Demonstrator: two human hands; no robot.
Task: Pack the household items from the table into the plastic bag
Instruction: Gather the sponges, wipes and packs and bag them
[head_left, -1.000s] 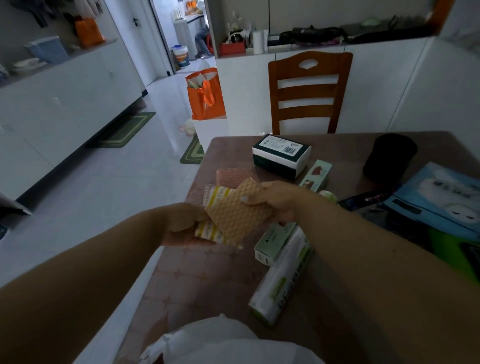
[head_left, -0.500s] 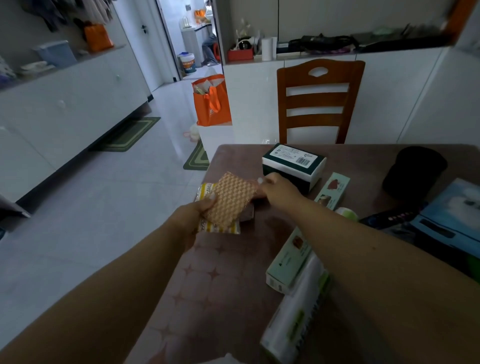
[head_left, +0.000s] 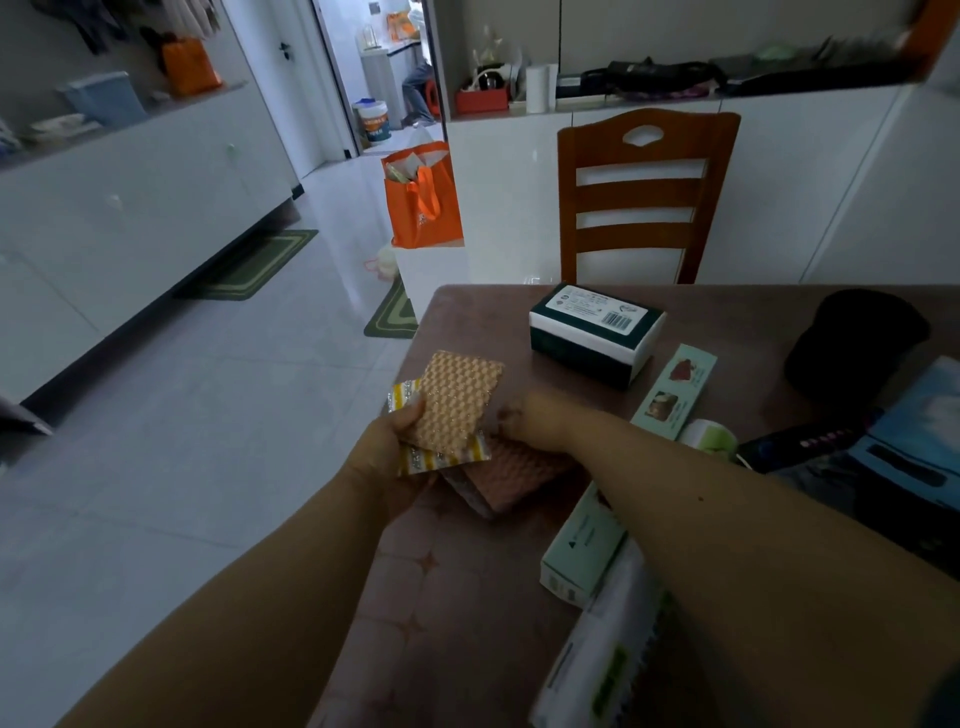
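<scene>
While the left hand (head_left: 387, 452) pinches an orange sponge cloth (head_left: 457, 400) and a yellow striped one (head_left: 441, 457) to keep them together, the right hand (head_left: 535, 421) curls its fingers on a pink cloth (head_left: 519, 475) lying on the table (head_left: 452, 597), likely to add it to the stack.

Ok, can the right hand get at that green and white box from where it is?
Probably yes: the right hand lies just short of the green and white box, with bare table between them.

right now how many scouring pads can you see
3. An orange pad and a yellow-striped pad held in the left hand; a pink pad on the table under the right hand. More may be hidden.
</scene>
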